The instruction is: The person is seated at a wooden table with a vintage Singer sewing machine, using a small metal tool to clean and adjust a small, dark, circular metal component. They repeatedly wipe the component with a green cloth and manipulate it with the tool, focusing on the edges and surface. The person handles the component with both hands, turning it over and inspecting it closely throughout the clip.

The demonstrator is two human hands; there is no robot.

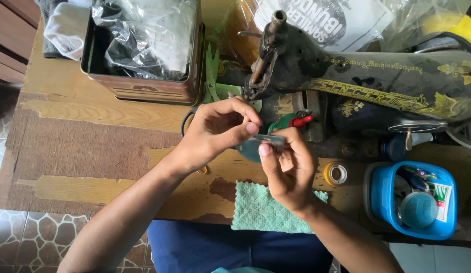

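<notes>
Overhead view of a worn wooden table (94, 146) bearing an old black sewing machine (377, 86) with gold ornament. Both hands met just in front of the machine's needle end, above the table's middle. The left hand (215, 132) was curled, its thumb and forefinger pressed toward each other at the tips; whether they actually gripped anything could not be told, but they touched the near end of a small flat metal plate (268, 140). The right hand (291, 169) pinched that plate between thumb and forefinger, holding it roughly level — the remaining fingers were folded into the palm. The plate thus lay between the two hands, clear of the table surface, directly below the machine's head.

Behind the hands stood a small green bottle with a red cap (291, 122), close to the machine's bed. A light green cloth (263, 207) lay on the near edge of the table, under the right wrist. To its right sat a yellow roll of tape (336, 174), and beyond that a blue plastic tub (412, 199) filled with spools and small items. At the far left a rusty metal tin (144, 76) held crumpled clear plastic — green-handled scissors (212, 76) rested just beside it. The person's dark blue clothing (235, 247) showed below the table edge, above a tiled floor (23, 237).
</notes>
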